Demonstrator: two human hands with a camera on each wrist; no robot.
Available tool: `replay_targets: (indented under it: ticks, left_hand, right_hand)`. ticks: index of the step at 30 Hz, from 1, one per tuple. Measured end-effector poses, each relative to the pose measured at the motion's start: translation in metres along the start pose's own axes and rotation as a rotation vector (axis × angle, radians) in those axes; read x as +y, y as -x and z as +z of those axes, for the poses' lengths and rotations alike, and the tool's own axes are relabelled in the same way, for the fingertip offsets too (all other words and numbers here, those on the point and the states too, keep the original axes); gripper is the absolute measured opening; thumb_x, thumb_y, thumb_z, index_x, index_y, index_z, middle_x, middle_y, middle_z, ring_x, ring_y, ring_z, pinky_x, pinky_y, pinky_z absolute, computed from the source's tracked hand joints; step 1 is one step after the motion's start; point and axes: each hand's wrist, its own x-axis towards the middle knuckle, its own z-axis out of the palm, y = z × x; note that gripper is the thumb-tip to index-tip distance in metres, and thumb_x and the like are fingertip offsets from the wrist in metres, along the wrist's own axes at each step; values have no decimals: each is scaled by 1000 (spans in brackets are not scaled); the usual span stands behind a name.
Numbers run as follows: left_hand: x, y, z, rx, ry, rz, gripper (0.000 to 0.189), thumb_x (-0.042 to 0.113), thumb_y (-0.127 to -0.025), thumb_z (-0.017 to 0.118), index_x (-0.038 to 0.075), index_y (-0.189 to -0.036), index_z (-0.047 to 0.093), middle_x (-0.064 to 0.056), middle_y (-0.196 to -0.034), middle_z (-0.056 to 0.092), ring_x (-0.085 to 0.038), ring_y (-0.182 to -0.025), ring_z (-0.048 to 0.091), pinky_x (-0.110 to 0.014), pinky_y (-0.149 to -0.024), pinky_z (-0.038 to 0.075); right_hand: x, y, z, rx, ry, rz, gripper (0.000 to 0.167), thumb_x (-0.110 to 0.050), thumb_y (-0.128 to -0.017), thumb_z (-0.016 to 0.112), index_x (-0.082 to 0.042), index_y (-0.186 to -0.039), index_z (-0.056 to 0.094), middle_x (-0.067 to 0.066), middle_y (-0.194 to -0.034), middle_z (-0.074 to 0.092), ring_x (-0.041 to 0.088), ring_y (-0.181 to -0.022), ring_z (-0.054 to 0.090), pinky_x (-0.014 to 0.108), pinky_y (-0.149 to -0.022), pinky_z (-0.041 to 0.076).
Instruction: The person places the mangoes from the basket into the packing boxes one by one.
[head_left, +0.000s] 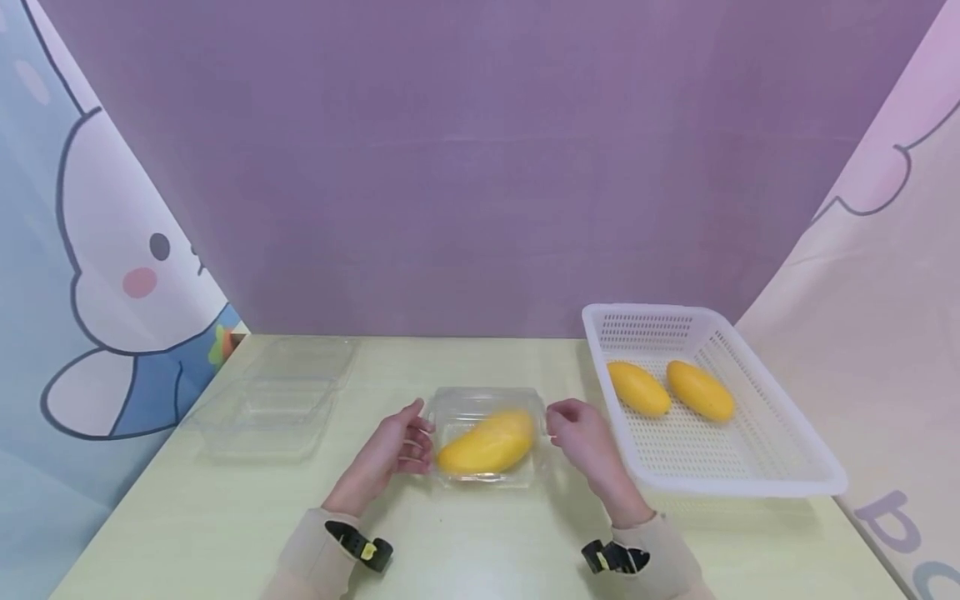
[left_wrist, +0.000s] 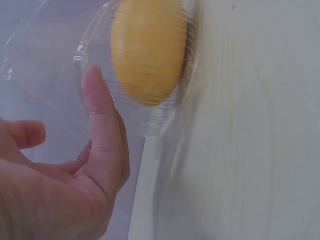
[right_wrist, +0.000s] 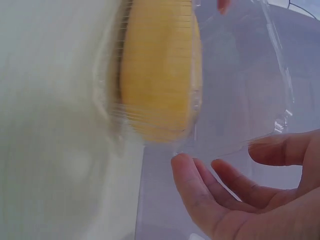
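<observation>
A yellow mango (head_left: 487, 442) lies in a clear plastic clamshell box (head_left: 450, 417) on the table in front of me. The box's clear lid (right_wrist: 240, 90) stands raised in the right wrist view. At the box's left side is my left hand (head_left: 393, 446); its index finger (left_wrist: 97, 105) lies nearly straight along the plastic, the thumb held apart. My right hand (head_left: 585, 437) is at the opposite side. In the right wrist view its thumb (right_wrist: 280, 150) meets the lid's edge, while the index fingertip (right_wrist: 182, 165) is right at the box's rim, a gap between them.
To the right stands a white plastic basket (head_left: 750, 483) with two more mangoes (head_left: 700, 390) inside, close to my right forearm. Another clear clamshell box (head_left: 262, 417) sits opened at the left. A purple panel (head_left: 450, 167) rises behind the table (head_left: 465, 542).
</observation>
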Motion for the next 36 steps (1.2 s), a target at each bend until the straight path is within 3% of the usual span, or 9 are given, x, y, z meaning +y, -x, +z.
replay_targets:
  ticks: [7,11,17,36]
  left_hand:
    - [1,1,-2,-29,-44,17,42,32,-103,52,-8,-113,58,-10,-81,59,-18,-65,60,-32,-61,58]
    - [-1,-1,-3,-30,-50,19,37,26,-102,54,-9,-113,57,-11,-81,60,-17,-64,61,-31,-60,58]
    - [-4,-2,-2,-13,-60,26,30,21,-100,56,-8,-108,57,-9,-79,59,-18,-64,61,-31,-60,57]
    - [-5,0,-1,-2,-117,68,27,13,-102,54,-9,-117,57,-12,-85,60,-20,-69,61,-32,-62,57]
  right_hand:
    - [13,1,4,-36,-53,33,34,-9,-96,55,13,-121,60,25,-106,66,29,-88,68,39,-81,59]
    - [19,2,4,-53,-91,59,33,-8,-96,56,16,-119,60,22,-95,67,24,-77,68,36,-75,60]
    - [26,0,6,-77,-146,82,27,-5,-96,58,16,-112,63,15,-81,65,19,-67,64,35,-66,59]
    - [35,-5,6,-132,-234,128,23,-4,-97,60,15,-110,63,15,-75,65,18,-59,63,29,-55,56]
